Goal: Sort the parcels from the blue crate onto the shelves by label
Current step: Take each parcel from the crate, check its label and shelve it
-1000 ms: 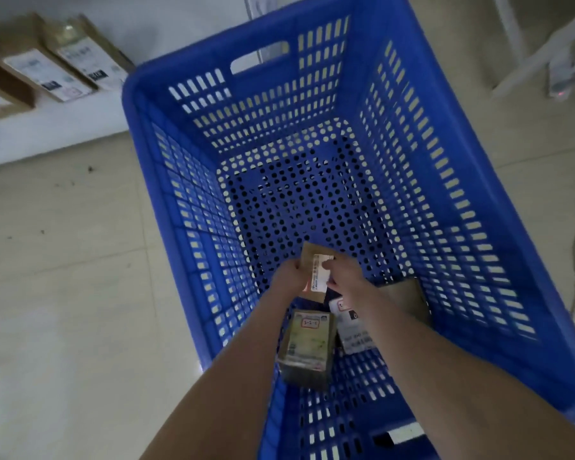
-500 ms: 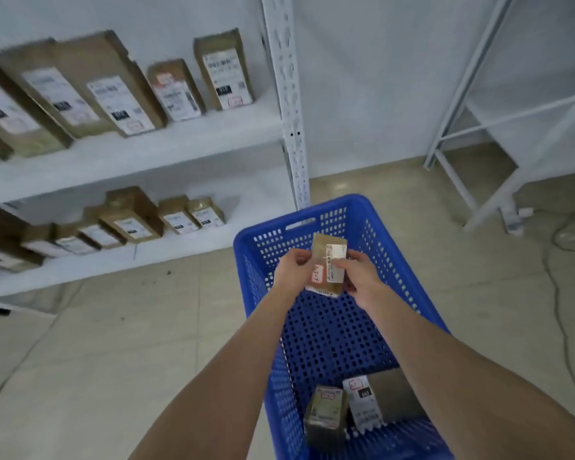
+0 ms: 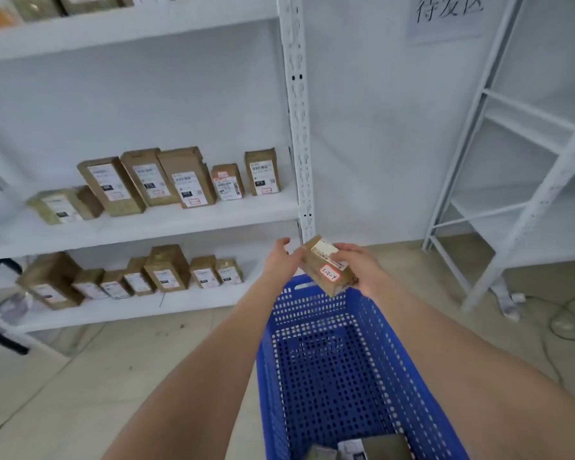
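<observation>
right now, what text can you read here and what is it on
"待发区": paper sign, top right.
Handwritten sticker on the parcel in the right hand: too unclear to read for sure.
Printed labels on the shelf parcels and on those in the crate: too blurred.

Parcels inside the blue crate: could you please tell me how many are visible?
2. Both lie at the near end of the blue crate: a small parcel on the left, a larger white-labelled parcel beside it. The frame edge cuts them off, so others may be hidden.
</observation>
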`<control>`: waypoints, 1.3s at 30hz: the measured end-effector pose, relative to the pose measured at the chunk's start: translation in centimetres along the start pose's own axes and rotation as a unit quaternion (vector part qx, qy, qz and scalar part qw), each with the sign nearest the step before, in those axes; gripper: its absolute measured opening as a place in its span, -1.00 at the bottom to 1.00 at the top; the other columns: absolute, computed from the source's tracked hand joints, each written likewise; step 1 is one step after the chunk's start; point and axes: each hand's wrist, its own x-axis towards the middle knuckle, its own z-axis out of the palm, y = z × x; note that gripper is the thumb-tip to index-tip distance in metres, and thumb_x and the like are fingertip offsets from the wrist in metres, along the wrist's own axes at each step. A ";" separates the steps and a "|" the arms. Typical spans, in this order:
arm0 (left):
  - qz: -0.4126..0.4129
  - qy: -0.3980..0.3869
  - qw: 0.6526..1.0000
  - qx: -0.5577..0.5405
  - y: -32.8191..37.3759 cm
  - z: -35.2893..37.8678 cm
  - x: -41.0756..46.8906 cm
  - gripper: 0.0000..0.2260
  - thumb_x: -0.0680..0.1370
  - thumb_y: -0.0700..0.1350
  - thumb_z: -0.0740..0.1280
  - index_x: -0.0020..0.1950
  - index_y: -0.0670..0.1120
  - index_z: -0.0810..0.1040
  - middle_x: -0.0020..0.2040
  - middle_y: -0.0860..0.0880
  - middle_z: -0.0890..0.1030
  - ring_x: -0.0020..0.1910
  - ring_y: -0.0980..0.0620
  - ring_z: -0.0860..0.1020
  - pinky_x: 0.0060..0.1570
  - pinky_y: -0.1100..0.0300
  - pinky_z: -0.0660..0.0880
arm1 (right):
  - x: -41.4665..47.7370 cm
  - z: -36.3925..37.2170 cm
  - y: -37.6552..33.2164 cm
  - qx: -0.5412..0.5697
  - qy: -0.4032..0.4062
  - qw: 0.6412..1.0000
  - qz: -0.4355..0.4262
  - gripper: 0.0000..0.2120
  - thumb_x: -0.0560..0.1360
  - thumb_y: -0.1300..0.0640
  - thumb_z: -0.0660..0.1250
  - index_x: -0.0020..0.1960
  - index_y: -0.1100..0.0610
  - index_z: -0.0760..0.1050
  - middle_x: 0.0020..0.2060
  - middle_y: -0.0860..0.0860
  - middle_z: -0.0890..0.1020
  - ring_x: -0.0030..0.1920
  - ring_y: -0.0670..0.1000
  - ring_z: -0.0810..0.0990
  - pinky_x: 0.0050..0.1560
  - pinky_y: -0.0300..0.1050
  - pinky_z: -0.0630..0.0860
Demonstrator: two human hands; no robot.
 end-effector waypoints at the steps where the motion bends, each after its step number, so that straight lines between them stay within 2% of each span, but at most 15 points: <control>1: 0.003 -0.002 1.000 0.001 0.5 -0.2 -0.3 -0.51 0.57 0.03 0.27 0.46 -0.03 0.25 0.33 -0.15 0.45 0.25 -0.13 0.45 0.24 -0.04 0.45 | -0.3 -0.1 -0.6 -0.020 -0.004 1.000 -0.009 -0.77 0.50 0.32 0.34 0.07 0.05 0.54 -0.05 0.05 0.63 -0.11 0.04 0.63 0.01 0.01 0.59; 3: 0.008 -0.011 1.000 0.007 1.1 -0.3 -1.0 -0.49 0.57 0.08 0.27 0.47 -0.02 0.25 0.35 -0.13 0.44 0.28 -0.14 0.44 0.24 -0.07 0.45 | -1.0 -0.4 -1.6 -0.062 -0.009 0.998 -0.021 -0.74 0.49 0.31 0.35 0.14 0.07 0.55 -0.05 0.04 0.64 -0.13 0.02 0.63 -0.11 -0.06 0.60; 5: 0.008 -0.027 1.000 0.012 1.6 -0.1 -1.8 -0.48 0.56 0.14 0.25 0.47 0.00 0.26 0.34 -0.14 0.45 0.26 -0.14 0.47 0.15 -0.03 0.51 | -1.7 -0.7 -2.1 -0.107 -0.011 0.994 -0.031 -0.72 0.48 0.28 0.36 0.15 0.07 0.56 -0.04 0.04 0.64 -0.13 0.00 0.64 -0.23 -0.14 0.57; 11: 0.006 -0.053 0.998 0.032 2.1 1.0 -3.5 -0.61 0.62 0.01 0.21 0.42 -0.07 0.36 0.28 -0.15 0.50 0.18 -0.12 0.54 0.05 0.01 0.58 | -2.6 -2.0 -2.2 -0.138 0.003 0.989 -0.047 -0.72 0.48 0.26 0.37 0.17 0.09 0.57 -0.02 0.04 0.64 -0.15 -0.03 0.63 -0.29 -0.21 0.52; 16: -0.005 -0.028 1.000 -0.004 2.0 1.6 -4.4 -0.65 0.62 -0.07 0.21 0.36 -0.19 0.40 0.20 -0.20 0.55 0.14 -0.17 0.56 0.09 -0.06 0.57 | -2.7 -3.0 -0.9 -0.106 0.029 0.994 -0.023 -0.54 0.52 0.16 0.39 0.38 0.14 0.38 0.09 0.08 0.60 -0.11 -0.03 0.59 -0.16 -0.14 0.53; 18: -0.005 -0.008 1.000 0.007 1.7 1.7 -4.7 -0.66 0.62 -0.07 0.21 0.36 -0.18 0.40 0.17 -0.20 0.56 0.11 -0.16 0.58 0.08 -0.08 0.56 | -3.1 -3.4 -0.3 -0.102 0.021 0.994 0.017 -0.54 0.51 0.06 0.40 0.33 0.16 0.36 0.02 0.07 0.61 -0.10 0.03 0.62 -0.09 -0.05 0.57; 20: -0.003 0.005 1.000 0.016 1.5 1.6 -5.0 -0.66 0.62 -0.07 0.22 0.35 -0.18 0.41 0.15 -0.19 0.57 0.10 -0.16 0.58 0.08 -0.08 0.56 | -3.4 -3.5 0.3 -0.094 -0.005 0.994 0.056 -0.55 0.51 0.01 0.40 0.31 0.19 0.40 -0.01 0.11 0.62 -0.11 0.09 0.66 -0.11 -0.03 0.63; 24: 0.000 0.009 0.999 0.051 1.1 1.0 -5.9 -0.66 0.63 -0.06 0.19 0.37 -0.17 0.40 0.17 -0.17 0.57 0.11 -0.13 0.57 0.08 -0.04 0.56 | -4.1 -2.8 0.9 -0.068 -0.023 0.996 0.047 -0.67 0.55 0.13 0.35 0.26 0.24 0.46 -0.07 0.11 0.66 -0.12 0.05 0.67 -0.27 -0.07 0.62; 31: 0.018 0.037 0.993 0.108 0.0 -1.9 -7.1 -0.66 0.63 -0.06 0.19 0.37 -0.16 0.41 0.22 -0.14 0.56 0.10 -0.09 0.54 0.13 0.03 0.53 | -4.9 0.1 1.0 -0.086 -0.019 0.996 0.009 -0.73 0.54 0.22 0.35 0.22 0.25 0.47 -0.11 0.09 0.65 -0.09 0.07 0.64 -0.04 0.04 0.62; 34: 0.016 0.051 0.992 0.113 -0.8 -4.0 -7.2 -0.69 0.62 -0.09 0.22 0.32 -0.16 0.46 0.18 -0.14 0.57 -0.03 -0.03 0.50 0.06 0.07 0.51 | -4.9 1.9 1.1 -0.086 -0.030 0.996 0.003 -0.70 0.53 0.24 0.36 0.25 0.26 0.46 0.00 0.13 0.64 -0.08 0.07 0.64 -0.10 0.01 0.63; 37: 0.011 0.071 0.991 0.113 -2.2 -6.6 -7.1 -0.72 0.61 -0.10 0.23 0.28 -0.16 0.51 0.15 -0.13 0.59 -0.07 -0.01 0.50 0.03 0.11 0.53 | -4.6 4.8 1.3 -0.087 -0.042 0.995 0.002 -0.69 0.53 0.25 0.37 0.25 0.26 0.45 0.01 0.14 0.63 -0.12 0.05 0.64 -0.25 -0.05 0.64; 39: 0.006 0.087 0.991 0.106 -3.2 -8.9 -6.8 -0.74 0.60 -0.11 0.24 0.24 -0.17 0.55 0.13 -0.13 0.61 -0.08 -0.02 0.51 0.04 0.10 0.54 | -4.3 7.5 1.7 -0.089 -0.048 0.995 0.001 -0.64 0.52 0.24 0.39 0.28 0.27 0.44 0.00 0.14 0.64 -0.09 0.07 0.66 -0.16 0.00 0.65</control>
